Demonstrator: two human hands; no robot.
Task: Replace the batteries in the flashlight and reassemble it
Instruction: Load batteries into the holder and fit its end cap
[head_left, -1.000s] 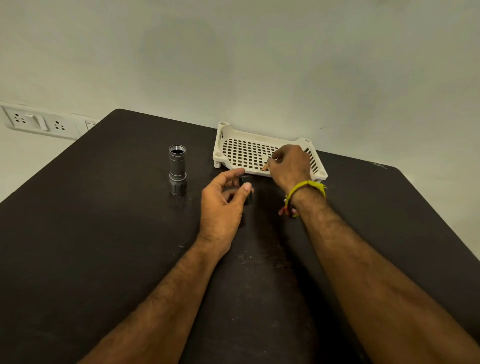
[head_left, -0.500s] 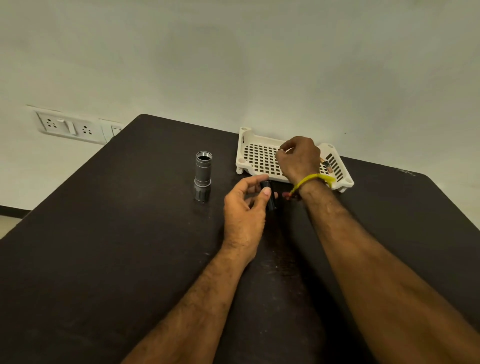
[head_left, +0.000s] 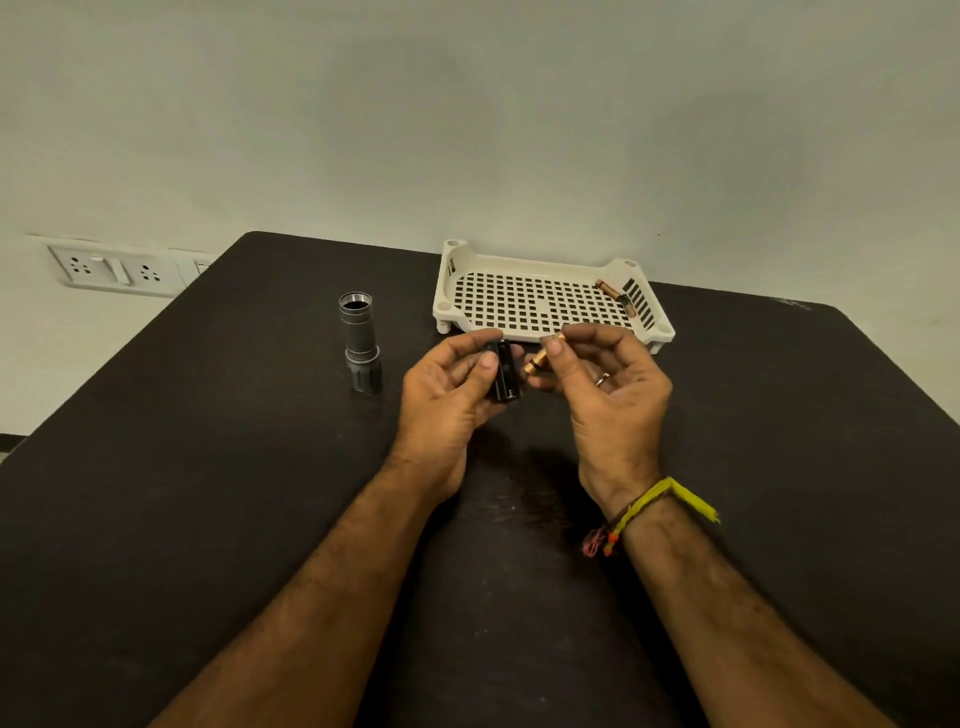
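Holding both forearms out over the dark table (head_left: 208, 519), I had a yellow thread band (head_left: 660, 501) tied round my right wrist, nearest to me. Farther out, my left hand (head_left: 447, 400) gripped the black battery holder (head_left: 505, 375), thumb curled across its front and fingers behind it, so that it stood nearly upright above the tabletop. Just to its right, my right hand (head_left: 608, 389) pinched a copper-coloured battery (head_left: 540, 356) between thumb and forefinger, the battery tilted, with its lower end close beside the holder; whether the two touched I could not tell. A ring (head_left: 601, 379) showed on one finger of that hand.

Left of my hands and apart from them, the grey flashlight body (head_left: 359, 340) stood on end on the table, its open mouth upward and its wider dark head down. Beyond my hands sat the white perforated tray (head_left: 519, 301), and in its far right corner lay two more batteries (head_left: 615, 296), end to end against the slotted side wall. Past the table's left edge, a white socket panel (head_left: 111, 267) was fixed to the pale wall (head_left: 467, 130).
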